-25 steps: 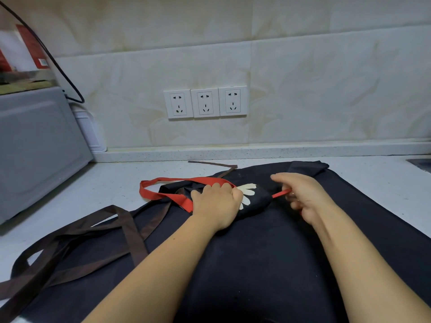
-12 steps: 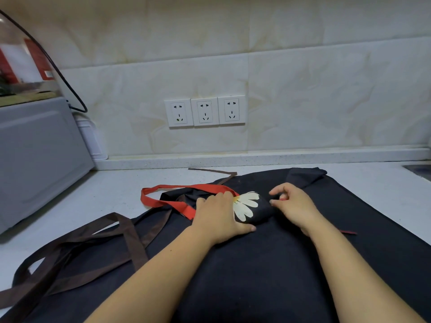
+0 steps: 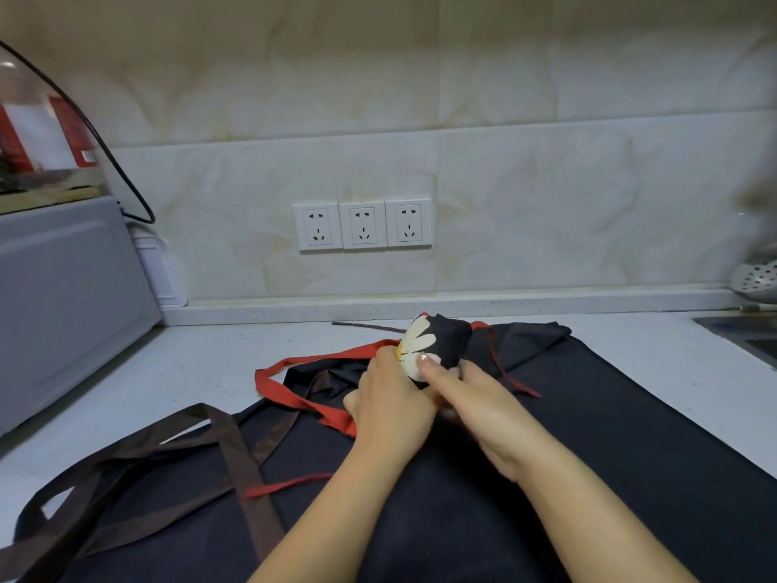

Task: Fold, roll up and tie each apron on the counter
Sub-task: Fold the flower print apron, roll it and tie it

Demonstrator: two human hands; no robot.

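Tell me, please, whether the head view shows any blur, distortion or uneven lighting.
Head view: mild wide-angle distortion leans the grey appliance; the sockets are sharp; the left hand and right hand on the rolled apron are slightly motion-blurred; the right edge above the colander smears.

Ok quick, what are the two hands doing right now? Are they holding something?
The left hand grips the rolled apron, fingers curled round its end.
The right hand holds the same roll, thumb pressed on top.
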